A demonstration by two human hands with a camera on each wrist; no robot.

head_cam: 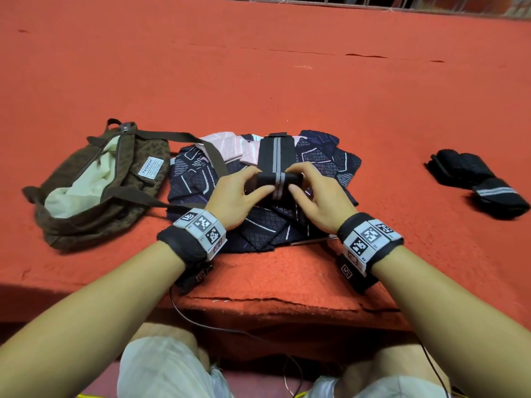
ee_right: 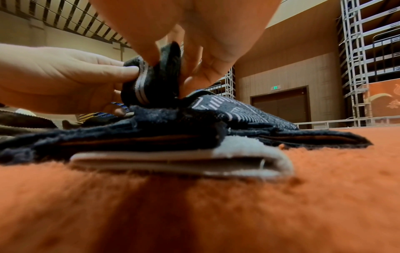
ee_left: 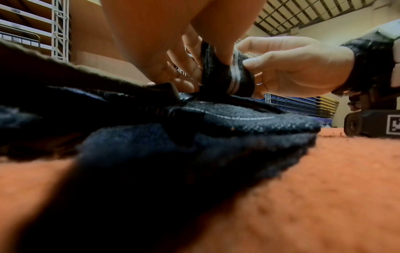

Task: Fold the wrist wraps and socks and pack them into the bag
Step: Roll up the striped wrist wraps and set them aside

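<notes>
Both hands, the left hand and right hand, are pinching and rolling a black grey-striped elastic wrist wrap atop dark patterned socks. Finishing the roll is likely coming next, then carrying it toward the open brown fabric bag at nine o'clock.

Warm, even indoor light falls from overhead, with no glare. In the head view the carpet is sharp and its far edge bows from lens distortion. In both wrist views the near carpet and dark cloth blur heavily; hands cast soft shadows.
</notes>
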